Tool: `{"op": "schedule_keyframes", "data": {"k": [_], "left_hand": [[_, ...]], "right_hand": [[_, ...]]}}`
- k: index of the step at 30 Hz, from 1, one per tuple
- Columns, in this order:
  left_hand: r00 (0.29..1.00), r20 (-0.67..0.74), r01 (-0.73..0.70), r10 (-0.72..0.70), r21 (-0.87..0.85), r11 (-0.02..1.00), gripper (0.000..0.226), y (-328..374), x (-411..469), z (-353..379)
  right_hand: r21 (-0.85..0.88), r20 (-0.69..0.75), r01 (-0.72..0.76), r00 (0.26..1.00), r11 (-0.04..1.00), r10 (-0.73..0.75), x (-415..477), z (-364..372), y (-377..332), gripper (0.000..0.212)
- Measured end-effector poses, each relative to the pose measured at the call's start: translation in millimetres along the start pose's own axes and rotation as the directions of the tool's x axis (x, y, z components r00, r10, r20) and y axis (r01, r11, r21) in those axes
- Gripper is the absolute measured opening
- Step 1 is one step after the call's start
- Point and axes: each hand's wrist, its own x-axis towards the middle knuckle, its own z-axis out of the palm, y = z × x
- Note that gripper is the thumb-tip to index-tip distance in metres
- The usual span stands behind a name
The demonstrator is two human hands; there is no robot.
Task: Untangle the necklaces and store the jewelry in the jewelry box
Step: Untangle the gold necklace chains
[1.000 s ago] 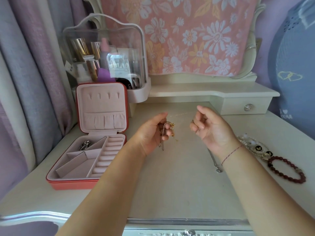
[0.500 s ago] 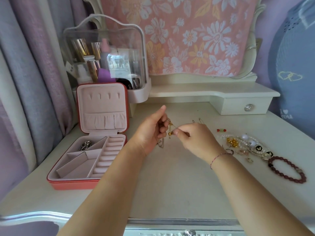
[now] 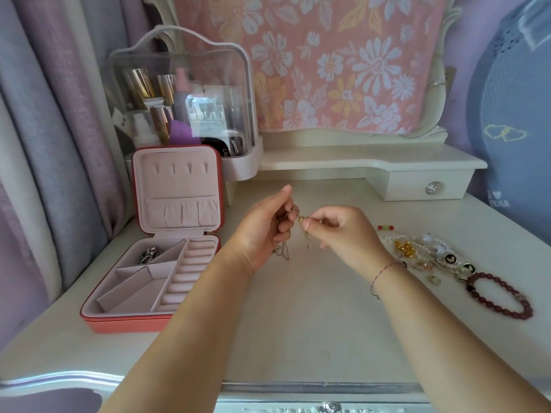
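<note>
Above the middle of the dressing table, my left hand (image 3: 265, 225) pinches a bunch of tangled thin necklaces (image 3: 295, 217), whose chains hang down below it. My right hand (image 3: 343, 234) pinches the same tangle from the right, thumb and forefinger on a small gold piece. The open red jewelry box (image 3: 119, 320) with a pink lining lies at the left; a silver piece (image 3: 148, 254) sits in its back compartment. More jewelry (image 3: 429, 254) lies in a pile at the right, with a dark red bead bracelet (image 3: 499, 295) beside it.
A clear cosmetics case (image 3: 182, 96) with bottles stands behind the jewelry box. A raised shelf with a small drawer (image 3: 429, 187) runs along the back right. Curtains hang at the left. The table's front edge (image 3: 298, 389) is near me.
My right hand came in from an open spread to the right and now pinches the tangle close to my left hand. The jewelry pile at the right is uncovered.
</note>
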Motion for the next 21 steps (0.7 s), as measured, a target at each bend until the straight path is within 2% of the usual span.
{"op": "schedule_keyframes", "data": {"k": [4, 9, 12, 17, 21], "left_hand": [[0.996, -0.087, -0.018, 0.019, 0.021, 1.0, 0.019, -2, 3, -4], [0.998, -0.052, -0.018, 0.028, 0.201, 0.979, 0.01, -5, 0, -1], [0.999, -0.048, -0.011, 0.025, 0.263, 0.965, 0.009, -6, -1, 1], [0.998, -0.054, -0.022, 0.038, 0.267, 0.963, 0.013, -5, -1, 1], [0.994, -0.068, -0.061, 0.085, 0.295, 0.954, 0.02, -5, -1, 2]], "right_hand": [[0.323, -0.117, -0.068, 0.987, 0.944, 0.111, 7, -9, -4, 0.015], [0.611, -0.062, -0.142, 0.972, 0.779, 0.225, 12, -13, 2, 0.024], [0.605, -0.071, -0.136, 0.972, 0.785, 0.224, 12, -14, 5, 0.014], [0.599, -0.136, -0.112, 0.961, 0.793, 0.239, 11, -15, 1, 0.025], [0.658, -0.116, -0.101, 0.966, 0.746, 0.233, 9, -17, -5, 0.028]]}}
